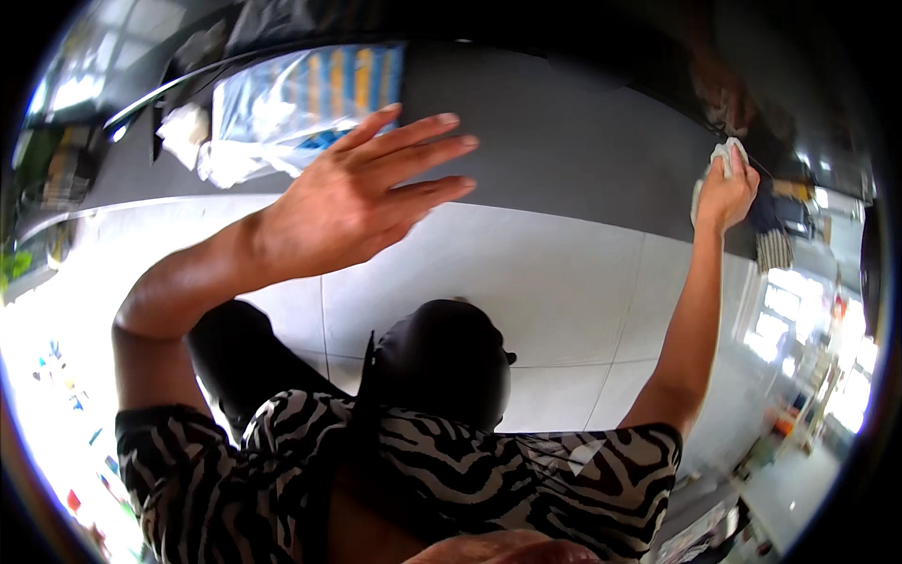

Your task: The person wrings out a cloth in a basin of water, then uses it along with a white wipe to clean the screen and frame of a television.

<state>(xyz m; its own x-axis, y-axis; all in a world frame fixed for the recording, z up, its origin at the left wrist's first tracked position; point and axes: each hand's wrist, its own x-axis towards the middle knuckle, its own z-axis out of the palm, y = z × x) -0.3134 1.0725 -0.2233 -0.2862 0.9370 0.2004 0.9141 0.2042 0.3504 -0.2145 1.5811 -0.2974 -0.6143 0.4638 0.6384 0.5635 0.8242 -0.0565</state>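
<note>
My right hand (726, 190) grips a folded white cloth (731, 149) at the far right. The cloth is against or very close to a glossy black panel (768, 92), which mirrors the hand. My left hand (359, 197) is raised with its fingers apart and nothing in it. It overlaps a clear plastic bag (254, 113) with blue and yellow stripes showing in it; whether they touch cannot be told. Both lie over a dark grey surface (535, 134) in front of me.
Pale floor tiles (550, 282) spread below the grey surface, with my bent knee (444, 359) above them. A crumpled white plastic piece (184, 134) sits beside the bag. A striped cloth (775, 250) is at the right, near blurred shelving and bright windows (782, 310).
</note>
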